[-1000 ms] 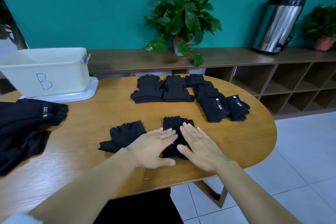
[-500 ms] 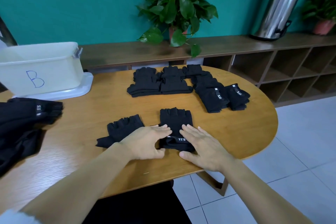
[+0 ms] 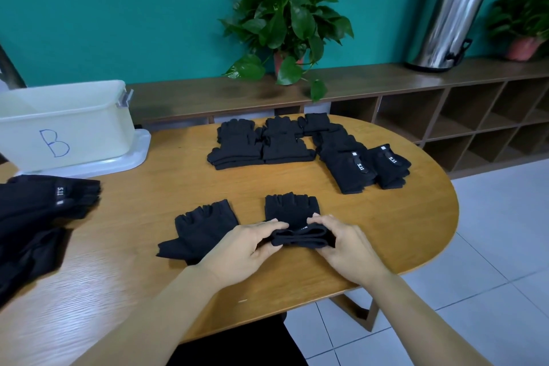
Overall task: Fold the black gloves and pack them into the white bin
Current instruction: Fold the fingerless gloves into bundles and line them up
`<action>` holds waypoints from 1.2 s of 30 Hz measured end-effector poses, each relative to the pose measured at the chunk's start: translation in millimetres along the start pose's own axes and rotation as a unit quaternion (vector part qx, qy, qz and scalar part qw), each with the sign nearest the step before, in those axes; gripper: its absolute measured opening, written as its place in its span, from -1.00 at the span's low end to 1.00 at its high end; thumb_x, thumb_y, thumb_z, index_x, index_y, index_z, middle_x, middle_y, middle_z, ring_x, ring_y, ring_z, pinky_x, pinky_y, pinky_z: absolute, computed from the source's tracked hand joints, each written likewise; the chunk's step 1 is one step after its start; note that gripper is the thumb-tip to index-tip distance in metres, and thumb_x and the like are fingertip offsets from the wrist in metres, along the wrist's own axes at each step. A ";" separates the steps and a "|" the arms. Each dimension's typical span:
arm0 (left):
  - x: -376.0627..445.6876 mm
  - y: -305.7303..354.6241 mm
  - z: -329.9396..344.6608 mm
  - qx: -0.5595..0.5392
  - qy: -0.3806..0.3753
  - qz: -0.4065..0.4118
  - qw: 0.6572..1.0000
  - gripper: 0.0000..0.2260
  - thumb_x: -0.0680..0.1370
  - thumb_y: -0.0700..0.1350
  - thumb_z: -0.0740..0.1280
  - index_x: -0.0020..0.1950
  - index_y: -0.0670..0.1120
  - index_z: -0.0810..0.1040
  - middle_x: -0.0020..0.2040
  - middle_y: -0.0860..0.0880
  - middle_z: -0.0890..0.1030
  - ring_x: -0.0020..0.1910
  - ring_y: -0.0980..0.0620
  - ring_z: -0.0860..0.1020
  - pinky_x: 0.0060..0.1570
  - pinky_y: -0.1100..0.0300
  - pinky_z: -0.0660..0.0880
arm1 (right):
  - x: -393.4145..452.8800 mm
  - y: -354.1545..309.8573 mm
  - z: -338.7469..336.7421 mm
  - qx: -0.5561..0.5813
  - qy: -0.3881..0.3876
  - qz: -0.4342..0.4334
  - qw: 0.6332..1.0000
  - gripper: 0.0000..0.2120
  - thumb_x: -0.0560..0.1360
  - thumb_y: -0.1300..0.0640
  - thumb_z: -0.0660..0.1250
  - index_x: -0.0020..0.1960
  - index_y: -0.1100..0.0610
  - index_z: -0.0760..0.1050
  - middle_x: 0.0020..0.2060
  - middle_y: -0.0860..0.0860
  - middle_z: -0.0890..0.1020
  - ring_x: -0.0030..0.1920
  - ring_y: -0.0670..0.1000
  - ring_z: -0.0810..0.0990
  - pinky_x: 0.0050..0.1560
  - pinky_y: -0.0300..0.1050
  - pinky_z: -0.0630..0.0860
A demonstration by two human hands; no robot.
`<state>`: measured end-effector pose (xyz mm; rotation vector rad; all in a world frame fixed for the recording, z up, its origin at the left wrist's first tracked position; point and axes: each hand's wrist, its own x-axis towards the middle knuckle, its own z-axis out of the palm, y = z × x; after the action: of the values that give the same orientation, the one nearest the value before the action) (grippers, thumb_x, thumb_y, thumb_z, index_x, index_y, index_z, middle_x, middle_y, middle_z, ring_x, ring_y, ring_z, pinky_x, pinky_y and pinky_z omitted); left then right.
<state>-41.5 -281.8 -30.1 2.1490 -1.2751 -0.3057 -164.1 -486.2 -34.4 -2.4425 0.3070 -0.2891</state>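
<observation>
A black fingerless glove (image 3: 292,211) lies near the table's front edge, its cuff end lifted and rolled toward the fingers. My left hand (image 3: 243,249) pinches the left side of that cuff and my right hand (image 3: 344,246) pinches the right side. A second flat black glove (image 3: 202,229) lies just left of my left hand. The white bin (image 3: 64,125), marked with a blue B, stands at the table's back left.
Folded black gloves (image 3: 261,144) lie in stacks at the table's middle back, with more (image 3: 362,165) to the right. A loose pile of gloves (image 3: 35,217) sits at the left edge. A potted plant (image 3: 285,24) and a steel bin (image 3: 448,18) stand on the shelf behind.
Both hands lay flat on the glove before. They slid back to its near end, and now pinch the cuff and lift it over toward the fingers.
</observation>
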 end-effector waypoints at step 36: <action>32.0 47.6 3.5 0.133 0.177 -0.039 0.974 -0.54 0.67 0.03 0.13 0.55 -0.07 0.25 0.54 0.00 0.26 0.53 0.12 0.15 0.45 0.32 0.00 | 42.0 -5.4 4.7 -0.188 0.328 -0.130 0.917 -0.77 0.41 0.24 0.51 0.06 0.16 0.65 -0.03 0.02 0.69 -0.05 0.02 0.67 -0.02 -0.08 0.57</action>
<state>-60.8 -327.0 -0.4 2.3478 -1.0741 0.2241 -122.1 -491.5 -29.2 -2.6899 0.3423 -1.2834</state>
